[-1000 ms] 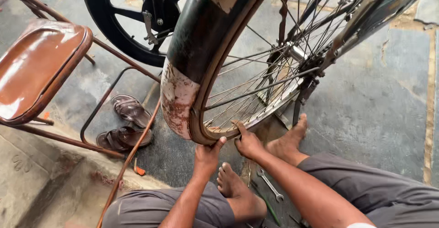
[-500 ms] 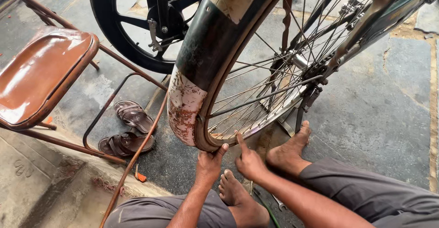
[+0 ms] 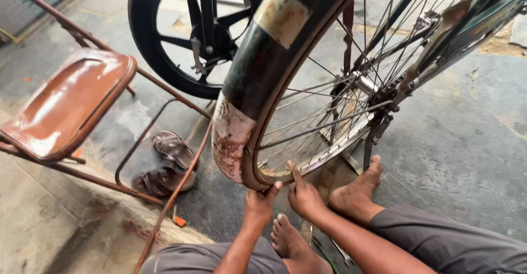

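Stained grey concrete floor (image 3: pixel 472 137) lies beneath the rusty spoked bicycle wheel (image 3: pixel 307 115), my left hand (image 3: pixel 259 202) and right hand (image 3: pixel 303 196) both clamped on its rim.

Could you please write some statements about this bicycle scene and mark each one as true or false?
1. Both hands touch the bottom of the bicycle wheel. True: the left hand and the right hand are at its lowest part.
2. The chair has a blue seat. False: the seat is brown, on a rusty metal frame.
3. A pair of sandals lies on the floor under the chair frame. True.
4. The person wears shoes. False: the feet are bare.
5. The mudguard over the wheel looks new and clean. False: its lower end is rusty and worn.
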